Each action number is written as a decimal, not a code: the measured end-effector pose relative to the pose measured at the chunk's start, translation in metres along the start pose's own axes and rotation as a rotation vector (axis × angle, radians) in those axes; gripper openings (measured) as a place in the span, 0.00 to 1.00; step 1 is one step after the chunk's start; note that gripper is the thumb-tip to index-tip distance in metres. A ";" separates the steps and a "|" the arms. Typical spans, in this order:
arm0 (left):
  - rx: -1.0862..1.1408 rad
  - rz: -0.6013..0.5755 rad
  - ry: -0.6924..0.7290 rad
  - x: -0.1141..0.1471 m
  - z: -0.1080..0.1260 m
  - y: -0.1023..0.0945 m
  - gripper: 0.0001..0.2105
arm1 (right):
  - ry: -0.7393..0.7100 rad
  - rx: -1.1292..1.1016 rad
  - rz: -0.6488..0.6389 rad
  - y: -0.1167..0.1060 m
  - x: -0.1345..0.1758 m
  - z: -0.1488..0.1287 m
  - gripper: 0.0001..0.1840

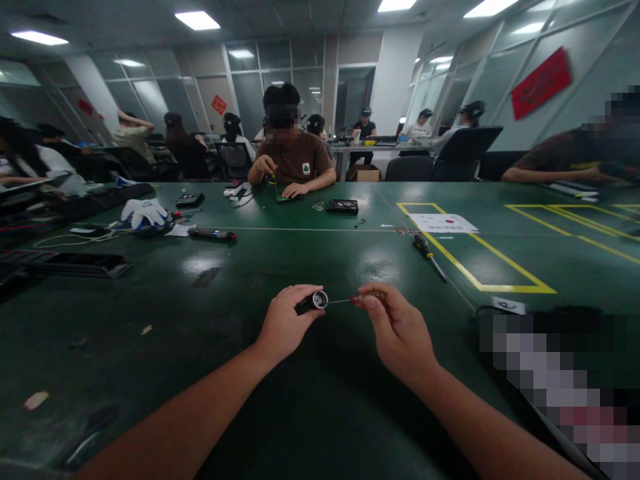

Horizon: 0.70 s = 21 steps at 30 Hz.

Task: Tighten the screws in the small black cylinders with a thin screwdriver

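Note:
My left hand [287, 320] is closed around a small dark cylinder with a silver ring-shaped end [319, 301], which faces me and looks hollow with small parts inside. In my right hand [400, 330] is a thin screwdriver [367, 298] with a reddish, see-through handle, pinched between thumb and fingers. Its slim metal shaft points left and its tip meets the side of the silver end. Whether the tip sits in a screw or slot is too small to tell. Both hands are held above the green table [225, 387].
A black and yellow screwdriver [429, 255] lies beyond my right hand, near yellow tape [510, 289] and a paper sheet [444, 223]. White gloves [145, 213], a dark pen-shaped tool [213, 235] and cables are on the left. A co-worker [295, 153] sits opposite, near a black case [343, 206].

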State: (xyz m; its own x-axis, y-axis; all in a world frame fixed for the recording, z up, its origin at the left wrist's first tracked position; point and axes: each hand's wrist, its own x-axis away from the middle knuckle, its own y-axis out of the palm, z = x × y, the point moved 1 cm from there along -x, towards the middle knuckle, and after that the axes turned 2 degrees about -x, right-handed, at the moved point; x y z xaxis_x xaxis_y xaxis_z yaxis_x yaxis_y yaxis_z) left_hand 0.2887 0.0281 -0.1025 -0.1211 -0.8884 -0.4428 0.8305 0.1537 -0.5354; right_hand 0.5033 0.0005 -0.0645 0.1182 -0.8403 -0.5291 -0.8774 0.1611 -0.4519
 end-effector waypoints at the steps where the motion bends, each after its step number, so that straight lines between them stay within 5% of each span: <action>1: -0.006 0.002 0.003 0.000 0.000 0.000 0.20 | -0.003 -0.001 0.013 0.000 0.000 -0.001 0.11; 21: -0.003 -0.014 0.022 0.001 0.001 0.000 0.20 | 0.031 -0.022 -0.032 0.001 0.000 -0.001 0.11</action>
State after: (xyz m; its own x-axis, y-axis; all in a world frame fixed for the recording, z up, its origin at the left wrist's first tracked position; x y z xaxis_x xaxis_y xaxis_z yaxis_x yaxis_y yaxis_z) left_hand 0.2892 0.0272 -0.1020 -0.1446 -0.8805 -0.4514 0.8273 0.1427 -0.5434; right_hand 0.5025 -0.0001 -0.0643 0.1320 -0.8607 -0.4917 -0.8836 0.1227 -0.4519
